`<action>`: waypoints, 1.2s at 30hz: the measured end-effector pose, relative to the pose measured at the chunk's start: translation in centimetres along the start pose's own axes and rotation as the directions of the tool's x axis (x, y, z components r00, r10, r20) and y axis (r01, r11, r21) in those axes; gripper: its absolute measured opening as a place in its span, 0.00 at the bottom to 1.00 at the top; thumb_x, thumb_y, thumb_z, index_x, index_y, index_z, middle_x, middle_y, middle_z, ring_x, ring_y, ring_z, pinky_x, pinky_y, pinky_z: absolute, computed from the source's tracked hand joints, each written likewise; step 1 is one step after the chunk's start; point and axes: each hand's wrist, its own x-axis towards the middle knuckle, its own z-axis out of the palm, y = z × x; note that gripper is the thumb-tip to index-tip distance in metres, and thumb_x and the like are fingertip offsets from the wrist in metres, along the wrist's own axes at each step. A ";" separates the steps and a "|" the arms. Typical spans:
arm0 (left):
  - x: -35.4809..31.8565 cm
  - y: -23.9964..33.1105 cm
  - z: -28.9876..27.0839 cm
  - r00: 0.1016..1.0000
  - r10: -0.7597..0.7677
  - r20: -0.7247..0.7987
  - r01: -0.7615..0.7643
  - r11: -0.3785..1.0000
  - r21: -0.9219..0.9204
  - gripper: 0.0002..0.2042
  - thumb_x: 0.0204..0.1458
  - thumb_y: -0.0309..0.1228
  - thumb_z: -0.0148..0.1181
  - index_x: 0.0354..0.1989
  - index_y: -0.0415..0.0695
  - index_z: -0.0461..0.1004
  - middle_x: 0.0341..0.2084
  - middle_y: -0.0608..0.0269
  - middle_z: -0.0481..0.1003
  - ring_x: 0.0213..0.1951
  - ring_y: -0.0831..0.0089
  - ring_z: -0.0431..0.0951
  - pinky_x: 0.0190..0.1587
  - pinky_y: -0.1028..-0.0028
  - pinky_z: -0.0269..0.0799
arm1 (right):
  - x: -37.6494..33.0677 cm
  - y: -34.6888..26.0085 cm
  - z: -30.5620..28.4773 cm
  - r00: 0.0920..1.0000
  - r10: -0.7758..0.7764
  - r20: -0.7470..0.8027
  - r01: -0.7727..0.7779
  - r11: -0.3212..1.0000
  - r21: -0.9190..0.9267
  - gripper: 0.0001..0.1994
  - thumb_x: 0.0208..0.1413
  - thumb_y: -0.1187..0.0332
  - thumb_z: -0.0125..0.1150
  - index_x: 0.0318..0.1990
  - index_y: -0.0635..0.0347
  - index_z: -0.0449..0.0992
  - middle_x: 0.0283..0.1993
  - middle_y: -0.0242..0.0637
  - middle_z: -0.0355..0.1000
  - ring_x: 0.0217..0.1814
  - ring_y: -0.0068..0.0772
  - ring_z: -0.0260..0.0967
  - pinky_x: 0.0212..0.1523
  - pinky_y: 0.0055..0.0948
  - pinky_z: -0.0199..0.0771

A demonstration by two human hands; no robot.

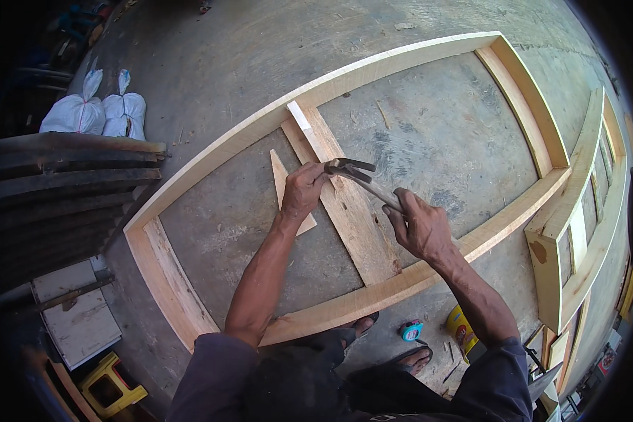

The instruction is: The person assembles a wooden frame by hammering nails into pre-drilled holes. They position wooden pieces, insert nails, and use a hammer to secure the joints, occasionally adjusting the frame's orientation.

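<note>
My right hand [420,224] is wrapped round the handle of a claw hammer [352,170], whose dark head is over the wooden crosspiece [364,235]. My left hand [307,188] is closed, its fingertips right at the hammer head; what they pinch, if anything, is hidden. The crosspiece spans a large rectangular frame of pale boards [373,299] lying on the floor. A narrow wood strip [315,141] runs along the crosspiece's far part. Left of it, a pointed wood offcut [280,179] lies partly behind my left hand.
Another wooden frame [573,211] lies at the right. By my feet are a tape measure [411,330] and a yellow container [460,329]. Two tied white sacks [77,114], stacked dark boards [70,172] and a yellow plastic item [112,385] line the left side.
</note>
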 end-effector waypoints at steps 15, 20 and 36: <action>13.7 -3.5 -3.4 0.956 -0.030 -0.290 0.241 0.642 0.728 0.26 0.61 0.53 0.56 0.57 0.45 0.73 0.49 0.50 0.75 0.53 0.57 0.72 0.60 0.46 0.55 | 0.6 1.0 -0.1 0.980 0.194 0.038 -0.197 0.977 0.084 0.17 0.67 0.58 0.61 0.54 0.59 0.71 0.32 0.48 0.79 0.28 0.49 0.80 0.27 0.43 0.78; 13.2 -3.7 -3.4 0.966 -0.072 -0.248 0.237 0.634 0.736 0.20 0.64 0.49 0.53 0.47 0.44 0.76 0.43 0.54 0.78 0.51 0.60 0.74 0.58 0.51 0.56 | 1.0 1.6 0.0 0.987 0.145 0.068 -0.152 0.981 0.121 0.17 0.67 0.59 0.61 0.55 0.59 0.70 0.32 0.49 0.79 0.27 0.48 0.81 0.26 0.42 0.79; 13.0 -3.5 -3.6 0.968 -0.056 -0.243 0.222 0.635 0.740 0.20 0.65 0.48 0.53 0.50 0.42 0.74 0.44 0.54 0.75 0.53 0.60 0.71 0.62 0.40 0.50 | 2.7 -0.4 -0.8 0.987 -0.162 -0.011 0.162 0.981 0.104 0.16 0.67 0.58 0.59 0.55 0.57 0.70 0.32 0.43 0.76 0.25 0.48 0.78 0.23 0.43 0.78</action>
